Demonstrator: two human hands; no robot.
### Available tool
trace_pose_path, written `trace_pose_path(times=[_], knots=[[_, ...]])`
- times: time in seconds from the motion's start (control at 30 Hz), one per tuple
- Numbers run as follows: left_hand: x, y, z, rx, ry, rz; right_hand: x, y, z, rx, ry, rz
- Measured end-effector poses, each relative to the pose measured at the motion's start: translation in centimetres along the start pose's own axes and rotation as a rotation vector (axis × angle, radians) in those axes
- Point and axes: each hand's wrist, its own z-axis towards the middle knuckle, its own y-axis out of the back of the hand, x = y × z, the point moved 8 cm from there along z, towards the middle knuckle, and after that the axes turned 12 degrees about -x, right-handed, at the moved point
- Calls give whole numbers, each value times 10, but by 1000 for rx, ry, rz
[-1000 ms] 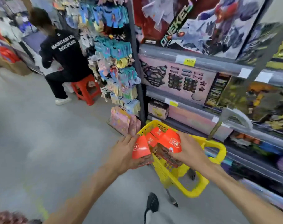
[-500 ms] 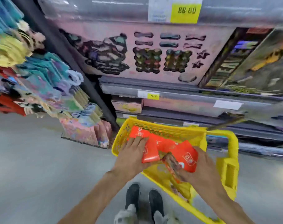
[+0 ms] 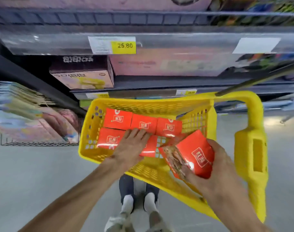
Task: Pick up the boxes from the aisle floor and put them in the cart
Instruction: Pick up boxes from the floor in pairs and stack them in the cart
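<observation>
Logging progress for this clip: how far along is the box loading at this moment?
Well underway. Four red boxes already lie flat in the yellow cart. The left hand presses a fifth box onto the cart floor; the right hand grips another box above the rim, not yet placed. Whether boxes remain on the aisle floor is out of view.

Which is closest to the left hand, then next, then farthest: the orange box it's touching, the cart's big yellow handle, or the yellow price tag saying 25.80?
1. Orange box, under the left hand, inside the cart.
2. Yellow handle, off to the right.
3. Price tag, up on the shelf edge.
</observation>
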Motion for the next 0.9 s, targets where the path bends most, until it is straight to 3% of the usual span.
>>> trace_pose_path(times=[0.13, 0.3, 0.47, 0.63, 0.9], knots=[[7, -26, 16, 30, -37, 72, 5, -17, -3, 21, 82, -54], [26, -46, 12, 44, 131, 142, 17, -42, 3, 0, 314, -230], [25, -51, 2, 30, 131, 146, 42, -62, 11, 2, 476, -402], [30, -49, -7, -15, 112, 92, 38, -106, 35, 118, 503, -569], [33, -53, -7, -13, 139, 79, 36, -108, 45, 130, 609, -679]])
